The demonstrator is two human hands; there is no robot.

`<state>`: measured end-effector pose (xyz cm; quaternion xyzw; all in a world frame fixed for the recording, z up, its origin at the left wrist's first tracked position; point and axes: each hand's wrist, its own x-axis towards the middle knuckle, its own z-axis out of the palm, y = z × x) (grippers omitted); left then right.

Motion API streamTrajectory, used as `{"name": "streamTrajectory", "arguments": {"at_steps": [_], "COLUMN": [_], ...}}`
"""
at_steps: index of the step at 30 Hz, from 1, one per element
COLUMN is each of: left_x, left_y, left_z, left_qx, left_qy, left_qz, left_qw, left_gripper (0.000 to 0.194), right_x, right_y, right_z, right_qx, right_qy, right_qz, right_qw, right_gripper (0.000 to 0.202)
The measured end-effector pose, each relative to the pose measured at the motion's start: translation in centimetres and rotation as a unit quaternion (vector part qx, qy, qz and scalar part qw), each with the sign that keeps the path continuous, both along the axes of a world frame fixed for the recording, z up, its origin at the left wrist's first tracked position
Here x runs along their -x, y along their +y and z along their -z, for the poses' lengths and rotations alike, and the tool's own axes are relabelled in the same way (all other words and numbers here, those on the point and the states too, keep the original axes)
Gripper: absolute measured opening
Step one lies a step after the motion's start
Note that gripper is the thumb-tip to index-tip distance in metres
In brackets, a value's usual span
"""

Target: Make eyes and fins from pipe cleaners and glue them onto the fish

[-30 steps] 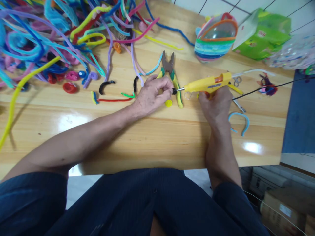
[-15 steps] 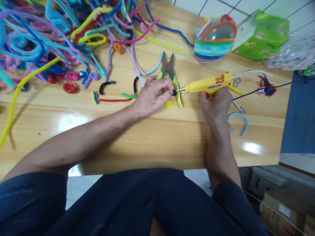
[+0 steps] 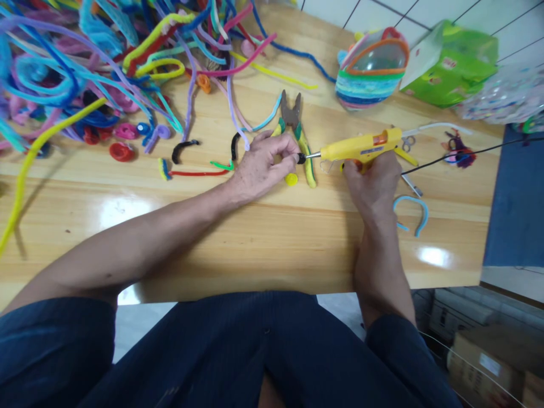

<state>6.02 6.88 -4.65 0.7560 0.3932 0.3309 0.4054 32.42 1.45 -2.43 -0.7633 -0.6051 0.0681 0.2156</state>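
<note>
Between the thumb and fingertips of my left hand is a small black fuzzy piece, which looks like coiled pipe cleaner. My right hand is wrapped round the grip of a yellow glue gun. Its metal nozzle points left, with the tip at or very close to the black piece; I cannot tell if they touch. Behind my left hand lie pliers with yellow-green handles, jaws apart. A small yellow disc rests just below my left fingertips.
A tangled heap of coloured pipe cleaners fills the back left. A striped fuzzy basket-like item and a green package stand at the back right. The glue gun's black cord runs right. A blue curved pipe cleaner lies beside my right wrist.
The glue gun's nozzle has shifted very slightly to the right. Both hands otherwise keep their places and grips.
</note>
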Motion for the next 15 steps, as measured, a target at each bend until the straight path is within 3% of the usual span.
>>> {"name": "streamTrajectory", "arguments": {"at_steps": [5, 10, 13, 15], "left_x": [-0.1, -0.1, -0.1, -0.1], "left_y": [0.1, 0.1, 0.1, 0.1], "left_z": [0.3, 0.5, 0.5, 0.5], "left_qx": [0.004, 0.002, -0.005, -0.010], "left_qy": [-0.005, -0.008, -0.019, -0.027], "left_qz": [0.002, 0.017, 0.023, 0.019], "left_qw": [1.000, 1.000, 1.000, 0.999], "left_gripper": [0.013, 0.011, 0.009, 0.010], "right_x": [0.7, 1.2, -0.6, -3.2], "right_y": [-0.4, -0.5, 0.1, 0.6], "right_z": [-0.6, -2.1, -3.2, -3.5], "right_qx": [0.000, -0.053, -0.111, -0.157], "right_qy": [0.034, 0.127, 0.163, 0.177], "right_qz": [-0.024, -0.038, 0.001, 0.049], "right_qw": [0.999, 0.990, 0.980, 0.970], "right_gripper": [0.011, 0.022, 0.025, 0.024]}}
